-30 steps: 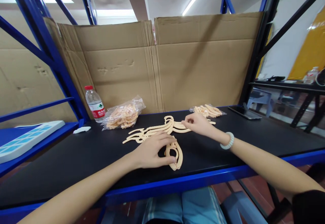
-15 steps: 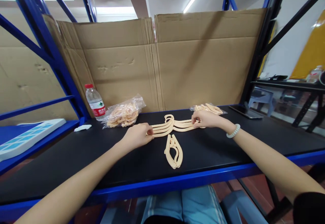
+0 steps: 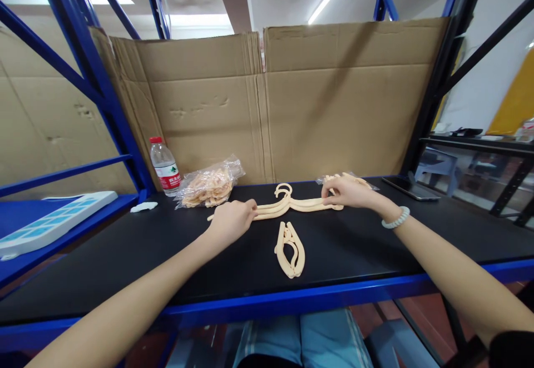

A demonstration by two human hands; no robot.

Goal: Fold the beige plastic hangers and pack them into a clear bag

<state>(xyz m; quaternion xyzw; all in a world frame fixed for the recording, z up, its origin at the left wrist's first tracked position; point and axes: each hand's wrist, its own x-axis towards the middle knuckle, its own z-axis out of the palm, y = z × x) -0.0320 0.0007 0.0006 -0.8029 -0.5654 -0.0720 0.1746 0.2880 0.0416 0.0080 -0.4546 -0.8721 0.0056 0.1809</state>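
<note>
Unfolded cream clothes hangers (image 3: pixel 306 205) lie overlapped on the black tabletop, hooks towards the back; how many overlap I cannot tell. My left hand (image 3: pixel 233 219) is closed round their left arms, fingers partly hidden, with one tip sticking out beyond it. On the other side my right hand (image 3: pixel 348 191), wearing a pale bead bracelet (image 3: pixel 396 218), pinches the right arms near the end. Between me and these, a folded cream hanger (image 3: pixel 290 250) rests on the table, touched by neither hand.
Behind my left hand sits a clear bag of cream hangers (image 3: pixel 211 184) beside a red-capped water bottle (image 3: pixel 166 168). Another bag (image 3: pixel 367 183) is partly hidden behind my right hand. A dark tablet-like device (image 3: pixel 411 188) lies at the right; cardboard (image 3: pixel 354 107) stands along the back.
The hangers have drawn closer together, so their arms and hooks overlap more. Both hands keep hold of them. The view has shifted slightly; the folded hanger stays put.
</note>
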